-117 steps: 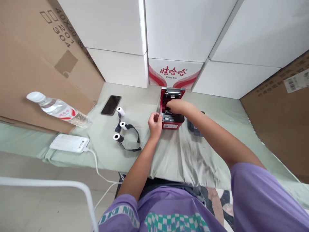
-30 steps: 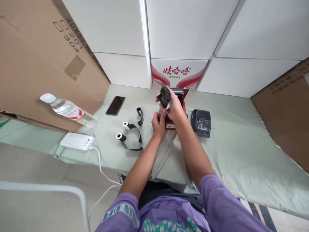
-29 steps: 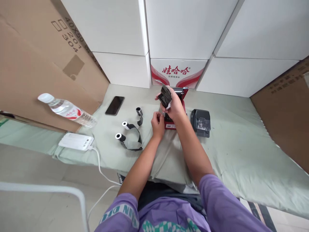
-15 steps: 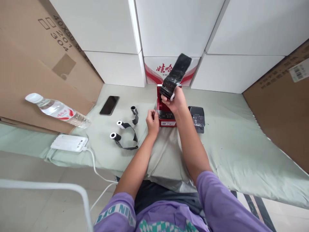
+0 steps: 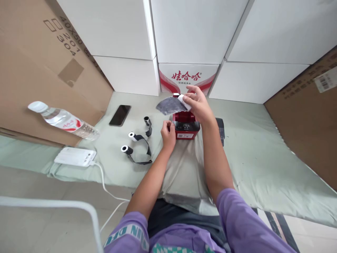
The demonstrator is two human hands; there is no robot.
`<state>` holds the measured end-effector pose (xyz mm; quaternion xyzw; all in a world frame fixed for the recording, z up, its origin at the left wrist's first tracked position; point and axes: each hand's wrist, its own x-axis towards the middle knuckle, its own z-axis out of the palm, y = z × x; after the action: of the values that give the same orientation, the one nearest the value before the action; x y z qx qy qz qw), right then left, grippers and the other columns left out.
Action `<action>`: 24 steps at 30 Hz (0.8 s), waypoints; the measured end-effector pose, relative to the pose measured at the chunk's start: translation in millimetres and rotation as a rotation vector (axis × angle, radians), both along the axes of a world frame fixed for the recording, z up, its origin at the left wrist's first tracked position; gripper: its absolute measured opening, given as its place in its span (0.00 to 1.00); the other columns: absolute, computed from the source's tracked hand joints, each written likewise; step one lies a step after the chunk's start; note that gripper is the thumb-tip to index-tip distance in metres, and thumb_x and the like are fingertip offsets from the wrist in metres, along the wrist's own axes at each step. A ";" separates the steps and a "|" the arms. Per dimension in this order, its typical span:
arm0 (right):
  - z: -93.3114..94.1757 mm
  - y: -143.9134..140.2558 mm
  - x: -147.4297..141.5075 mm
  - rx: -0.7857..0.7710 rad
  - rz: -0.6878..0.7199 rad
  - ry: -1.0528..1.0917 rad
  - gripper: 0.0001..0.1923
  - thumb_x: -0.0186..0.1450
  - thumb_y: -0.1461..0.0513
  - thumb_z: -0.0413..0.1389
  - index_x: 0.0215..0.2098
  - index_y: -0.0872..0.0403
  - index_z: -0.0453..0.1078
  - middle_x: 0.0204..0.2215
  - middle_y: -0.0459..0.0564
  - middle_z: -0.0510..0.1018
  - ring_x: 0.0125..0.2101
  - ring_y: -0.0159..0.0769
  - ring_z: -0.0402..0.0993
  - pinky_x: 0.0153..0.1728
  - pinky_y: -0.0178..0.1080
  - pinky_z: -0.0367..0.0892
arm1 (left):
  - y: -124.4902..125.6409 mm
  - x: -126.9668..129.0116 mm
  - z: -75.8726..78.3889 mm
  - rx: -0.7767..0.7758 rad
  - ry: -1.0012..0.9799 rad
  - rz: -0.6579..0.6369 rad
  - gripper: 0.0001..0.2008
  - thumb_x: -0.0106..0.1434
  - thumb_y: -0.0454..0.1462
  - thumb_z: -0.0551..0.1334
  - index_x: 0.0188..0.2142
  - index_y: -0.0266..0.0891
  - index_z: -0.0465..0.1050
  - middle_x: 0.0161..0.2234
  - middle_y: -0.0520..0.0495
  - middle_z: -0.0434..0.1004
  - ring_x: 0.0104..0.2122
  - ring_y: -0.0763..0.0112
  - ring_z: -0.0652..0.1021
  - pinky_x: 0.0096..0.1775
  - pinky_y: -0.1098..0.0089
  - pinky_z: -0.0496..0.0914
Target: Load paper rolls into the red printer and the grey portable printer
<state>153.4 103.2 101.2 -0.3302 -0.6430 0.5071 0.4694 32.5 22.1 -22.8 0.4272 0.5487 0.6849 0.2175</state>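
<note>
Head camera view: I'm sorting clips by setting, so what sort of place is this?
Probably a storeroom or stockroom with a makeshift workbench. White cartons are stacked along the back, flattened cardboard boxes lean at the sides, and a small red printer sits on a green cloth covering the work surface.

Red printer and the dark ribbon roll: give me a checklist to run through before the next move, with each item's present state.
1. Right hand grips the white-cored dark ribbon roll: ok.
2. Ribbon roll raised above the small red box-shaped printer: ok.
3. Left hand steadies the printer's left side: ok.
4. Printer bay free of ribbon: cannot tell, hand covers it.
5. Loose ribbon end unwrinkled: cannot tell, blurred.
6. Three spare white-cored rolls lie apart on the pale green cloth: ok.
</note>
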 end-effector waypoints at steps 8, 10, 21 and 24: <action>-2.2 3.3 17.2 0.272 0.012 -0.604 0.14 0.62 0.66 0.58 0.47 0.53 0.72 0.42 0.52 0.80 0.41 0.42 0.76 0.46 0.46 0.72 | -3.2 -1.5 0.2 0.024 -0.004 -0.043 0.05 0.62 0.38 0.63 0.33 0.42 0.67 0.28 0.54 0.70 0.32 0.69 0.72 0.36 0.70 0.66; -1.4 -0.3 13.4 0.346 0.012 -0.770 0.17 0.61 0.70 0.55 0.48 0.55 0.74 0.44 0.55 0.80 0.44 0.45 0.75 0.50 0.48 0.71 | -4.6 -2.2 1.7 0.032 0.011 -0.058 0.04 0.63 0.36 0.62 0.33 0.42 0.66 0.29 0.54 0.69 0.31 0.71 0.71 0.35 0.72 0.64; -11.0 -5.1 -6.5 0.292 0.055 -0.998 0.22 0.61 0.74 0.52 0.49 0.55 0.78 0.52 0.62 0.81 0.54 0.55 0.74 0.55 0.52 0.68 | -3.4 -2.7 -1.1 0.011 0.027 -0.040 0.07 0.68 0.42 0.59 0.36 0.42 0.66 0.31 0.51 0.72 0.33 0.68 0.73 0.37 0.69 0.66; -17.0 0.3 -4.9 0.245 0.072 -1.025 0.24 0.60 0.74 0.52 0.51 0.55 0.77 0.54 0.60 0.80 0.56 0.55 0.73 0.57 0.51 0.67 | -2.4 -1.3 0.7 -0.013 0.020 -0.013 0.11 0.69 0.46 0.60 0.34 0.43 0.65 0.29 0.52 0.68 0.31 0.69 0.71 0.35 0.69 0.66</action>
<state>148.5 103.5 84.2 -0.4563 -0.8555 0.2175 0.1121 31.2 19.7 -22.2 0.4360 0.5526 0.6756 0.2193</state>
